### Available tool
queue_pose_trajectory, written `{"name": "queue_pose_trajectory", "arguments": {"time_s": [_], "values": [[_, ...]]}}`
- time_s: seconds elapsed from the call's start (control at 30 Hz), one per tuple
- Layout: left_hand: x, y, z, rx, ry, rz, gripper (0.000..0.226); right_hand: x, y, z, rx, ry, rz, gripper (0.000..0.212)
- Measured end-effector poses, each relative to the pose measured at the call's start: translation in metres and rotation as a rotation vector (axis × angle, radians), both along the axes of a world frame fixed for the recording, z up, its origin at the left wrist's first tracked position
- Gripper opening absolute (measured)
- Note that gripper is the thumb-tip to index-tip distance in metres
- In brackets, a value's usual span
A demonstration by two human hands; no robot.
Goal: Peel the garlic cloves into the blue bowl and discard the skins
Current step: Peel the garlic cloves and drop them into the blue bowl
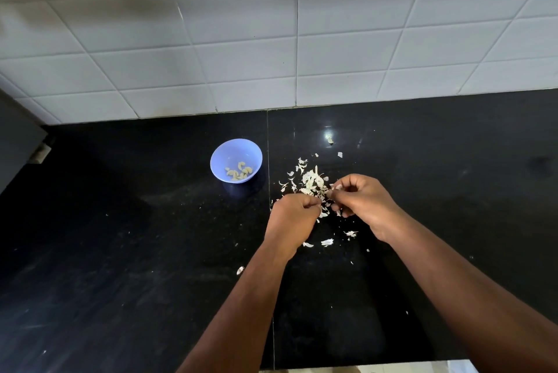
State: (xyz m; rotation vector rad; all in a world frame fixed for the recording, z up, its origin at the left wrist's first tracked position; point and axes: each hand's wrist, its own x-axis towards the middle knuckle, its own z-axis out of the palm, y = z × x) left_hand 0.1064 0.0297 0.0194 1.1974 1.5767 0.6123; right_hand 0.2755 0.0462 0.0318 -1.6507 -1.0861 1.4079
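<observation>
Head camera looks down on a black polished tabletop that meets a wall of pale grey tiles at the far edge. Both bare forearms reach in from the lower right, and the two hands meet just above a heap of papery garlic skins. The left hand has its fingers curled inward, thumb and fingertips drawn together at its upper right as if pinching something small; what it holds is hidden by the fingers. The right hand is curled too, its thumb and forefinger pinching a small pale piece at the gap between the hands. Whether that piece is a clove or only skin cannot be told, and its long axis is too small to read. More skin flakes lie scattered toward the wall and near the wrists, with one larger scrap between the forearms. The blue bowl stands upright to the left of the hands, well apart from them, just left of a seam in the tabletop. Peeled garlic cloves lie in its bottom, curved crescents pointing in mixed directions.
</observation>
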Motion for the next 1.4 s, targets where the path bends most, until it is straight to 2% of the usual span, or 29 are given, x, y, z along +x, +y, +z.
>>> {"name": "queue_pose_trajectory", "arguments": {"time_s": [0.13,0.27,0.4,0.53,0.67,0.73,0.77,0.8,0.87,0.9,0.97,1.07,1.17,1.23,1.3,1.37,1.4], "values": [[0.003,0.001,0.005,0.154,0.073,0.019,0.027,0.003,0.0,-0.001,-0.009,0.098,-0.025,0.012],[0.01,0.006,0.007,0.189,-0.114,0.066,0.008,0.002,0.0,0.002,-0.064,0.32,-0.071,0.009],[0.016,0.007,0.002,0.188,-0.172,0.154,0.003,-0.001,-0.002,0.005,-0.055,0.348,-0.069,0.008],[0.017,0.004,0.0,0.145,-0.253,0.273,0.005,-0.004,-0.004,0.009,0.032,0.16,-0.111,0.015],[0.014,0.006,0.004,0.166,-0.215,0.312,0.008,0.001,-0.005,0.006,0.113,-0.317,-0.01,0.037],[0.012,0.007,0.003,0.185,-0.19,0.305,0.009,0.002,-0.005,0.004,0.134,-0.402,0.112,0.013],[0.011,0.007,0.003,0.196,-0.174,0.296,0.01,0.0,-0.005,0.005,0.135,-0.379,0.147,0.016],[0.011,0.007,0.002,0.21,-0.155,0.284,0.011,-0.003,-0.006,0.006,0.125,-0.283,0.124,0.022],[0.011,0.006,0.001,0.258,-0.106,0.252,0.013,-0.008,-0.005,0.012,0.036,-0.024,0.039,0.013],[0.01,0.006,0.001,0.281,-0.085,0.231,0.014,-0.011,-0.004,0.014,0.007,0.057,0.02,0.02],[0.01,0.005,0.003,0.327,-0.039,0.177,0.016,-0.011,-0.002,0.014,-0.014,0.095,0.014,0.024],[0.009,0.004,0.004,0.41,0.084,0.107,0.026,-0.009,0.0,0.014,-0.04,0.094,0.014,0.015],[0.007,0.003,0.005,0.422,0.106,0.132,0.02,0.002,0.012,0.017,0.0,-0.03,-0.016,0.006],[0.006,0.005,0.004,0.398,0.082,0.163,0.01,0.015,0.025,0.017,0.057,-0.205,-0.063,0.008],[0.006,0.007,0.004,0.381,0.057,0.178,0.004,0.025,0.038,0.01,0.111,-0.471,-0.029,0.01],[0.007,0.009,0.004,0.37,0.037,0.195,0.007,0.028,0.044,0.0,0.118,-0.783,0.12,0.012],[0.008,0.01,0.005,0.363,0.027,0.201,0.006,0.027,0.044,-0.004,0.101,-0.876,0.169,0.012]]}}
